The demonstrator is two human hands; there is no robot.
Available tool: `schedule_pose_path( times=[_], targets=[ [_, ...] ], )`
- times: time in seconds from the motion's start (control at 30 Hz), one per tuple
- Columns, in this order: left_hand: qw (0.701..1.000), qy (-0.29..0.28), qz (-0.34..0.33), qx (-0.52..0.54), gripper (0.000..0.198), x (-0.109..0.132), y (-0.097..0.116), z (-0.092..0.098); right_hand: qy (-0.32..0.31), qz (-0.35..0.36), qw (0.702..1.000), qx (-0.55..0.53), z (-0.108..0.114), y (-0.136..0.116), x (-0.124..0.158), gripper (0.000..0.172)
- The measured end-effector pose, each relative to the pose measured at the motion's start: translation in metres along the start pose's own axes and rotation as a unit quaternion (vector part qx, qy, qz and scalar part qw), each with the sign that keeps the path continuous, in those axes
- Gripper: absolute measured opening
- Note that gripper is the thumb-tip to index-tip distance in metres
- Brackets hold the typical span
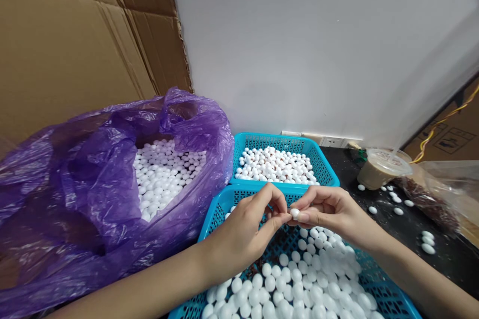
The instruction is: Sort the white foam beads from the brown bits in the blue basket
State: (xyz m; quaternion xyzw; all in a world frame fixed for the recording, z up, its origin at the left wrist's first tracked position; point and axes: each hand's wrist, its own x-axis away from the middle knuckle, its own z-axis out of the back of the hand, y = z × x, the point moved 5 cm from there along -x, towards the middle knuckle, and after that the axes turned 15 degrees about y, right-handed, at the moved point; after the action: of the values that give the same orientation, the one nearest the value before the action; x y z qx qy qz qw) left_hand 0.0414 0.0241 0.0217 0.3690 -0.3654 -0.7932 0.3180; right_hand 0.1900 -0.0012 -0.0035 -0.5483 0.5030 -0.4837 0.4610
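Right hand: fingers clamped on a foam ball, held clear above a blue basket of like balls. Left hand: fingers together, tips at the ball, grip unclear. Basket sits directly underneath, apparently to catch drops.

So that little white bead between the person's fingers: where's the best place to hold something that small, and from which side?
Probably across its middle, with fingertips pressing from opposite sides, the way the left hand and right hand meet at the small white bead. It is small and rounded, with no edge or handle to catch, so a two-sided pinch seems safest; a loose hold from one side could let it roll away.
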Motion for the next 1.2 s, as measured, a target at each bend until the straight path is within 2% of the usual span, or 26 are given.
schedule_pose_path(
  times=[0.5, 0.9, 1.2],
  targets=[
    [0.998, 0.004, -0.046, 0.038, 0.012, 0.0004, 0.0049, 0.0027, -0.005, -0.005, 1.000, -0.015, 0.0026, 0.0015, -0.0021, 0.006],
    [0.998, 0.006, -0.055, 0.022, 0.013, 0.0005, 0.0068, 0.0025, 0.006, 0.038, 0.999, -0.021, 0.0036, -0.0019, -0.0013, 0.011],
    [0.994, 0.021, -0.110, 0.016, 0.020, 0.0046, 0.0083, 0.0030, -0.021, 0.061, 0.997, -0.032, 0.0033, 0.0001, -0.0013, 0.017]
  ],
)
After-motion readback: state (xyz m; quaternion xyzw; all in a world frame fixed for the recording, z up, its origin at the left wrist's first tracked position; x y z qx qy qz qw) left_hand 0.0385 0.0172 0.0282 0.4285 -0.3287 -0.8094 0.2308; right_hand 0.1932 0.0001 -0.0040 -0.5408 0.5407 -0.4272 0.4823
